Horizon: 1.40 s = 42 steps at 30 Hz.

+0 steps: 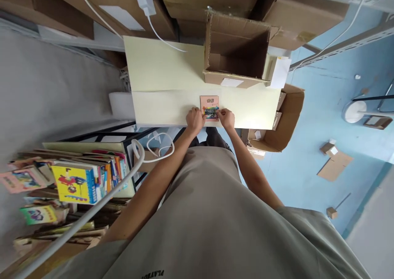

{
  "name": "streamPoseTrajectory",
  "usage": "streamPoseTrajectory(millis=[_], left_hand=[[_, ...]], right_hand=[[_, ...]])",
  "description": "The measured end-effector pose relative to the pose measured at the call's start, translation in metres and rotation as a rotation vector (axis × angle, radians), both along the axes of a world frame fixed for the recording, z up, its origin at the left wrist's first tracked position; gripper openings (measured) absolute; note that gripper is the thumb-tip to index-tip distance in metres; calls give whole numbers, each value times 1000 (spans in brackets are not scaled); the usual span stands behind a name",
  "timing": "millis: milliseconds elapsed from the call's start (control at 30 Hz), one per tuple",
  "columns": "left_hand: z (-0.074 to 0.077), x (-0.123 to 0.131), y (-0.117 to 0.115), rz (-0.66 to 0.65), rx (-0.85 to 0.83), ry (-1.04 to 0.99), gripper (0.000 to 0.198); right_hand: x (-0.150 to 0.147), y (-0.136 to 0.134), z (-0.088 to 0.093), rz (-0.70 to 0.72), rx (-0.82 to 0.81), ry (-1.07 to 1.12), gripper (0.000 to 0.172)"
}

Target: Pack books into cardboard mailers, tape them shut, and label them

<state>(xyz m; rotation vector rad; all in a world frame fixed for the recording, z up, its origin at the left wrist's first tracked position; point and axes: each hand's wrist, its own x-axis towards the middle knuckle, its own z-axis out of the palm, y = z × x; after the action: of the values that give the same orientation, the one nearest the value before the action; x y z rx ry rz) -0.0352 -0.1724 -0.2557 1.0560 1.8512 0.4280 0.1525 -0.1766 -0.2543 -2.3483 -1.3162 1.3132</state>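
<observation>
A small pink book [209, 103] with a colourful picture on its cover lies at the near edge of a pale yellow table [160, 81]. My left hand [194, 119] is closed at the book's near left corner, fingers curled onto it. At the near right corner my right hand [226, 117] pinches the cover. Both hands grip the book against the tabletop. An open, empty cardboard box [237, 51] lies on its side on the table just beyond the book.
Stacks of colourful children's books [76, 182] fill a black rack at my left. Another open carton [287, 118] stands on the blue floor to the right of the table. Cardboard scraps [335, 164] lie on the floor. White cables [154, 28] trail over the cartons behind.
</observation>
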Motion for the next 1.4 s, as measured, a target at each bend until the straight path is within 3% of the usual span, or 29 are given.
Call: streamPoseTrajectory(millis=[100,200,300,467,567,700,767,900,1000,1100,1233,1400], left_hand=[[5,4,1,-52,74,-76,45],[10,6,4,-91,74,-125,30],[17,1,6,-51,56,-235,13],[25,-32,4,137,98,-334,27],[19,-59,1,271,84,-366,46],[3,-79,0,414,-60,-672,40],[-5,-82,2,521,-140,-750,40],[-20,-85,6,713,-213,-623,23],[-26,-86,5,764,-146,-437,14],[-27,-85,0,669,-48,-375,14],[-22,-85,-7,402,52,-347,43],[-22,-94,0,95,134,-159,30]], right_hand=[[-6,-1,6,11,21,12,24],[-14,-4,16,18,101,64,26],[-35,-10,34,80,211,96,27],[-85,-21,59,320,265,125,28],[-97,-22,49,342,283,230,25],[-95,-15,13,67,213,123,34],[-97,-12,-2,-6,133,112,36],[-114,-12,-14,-49,86,77,29],[-126,-12,-13,-76,70,-22,31],[-129,-12,-12,-97,50,-54,34],[-127,-11,-13,-128,44,-43,36],[-131,-9,-13,-191,36,-72,36]])
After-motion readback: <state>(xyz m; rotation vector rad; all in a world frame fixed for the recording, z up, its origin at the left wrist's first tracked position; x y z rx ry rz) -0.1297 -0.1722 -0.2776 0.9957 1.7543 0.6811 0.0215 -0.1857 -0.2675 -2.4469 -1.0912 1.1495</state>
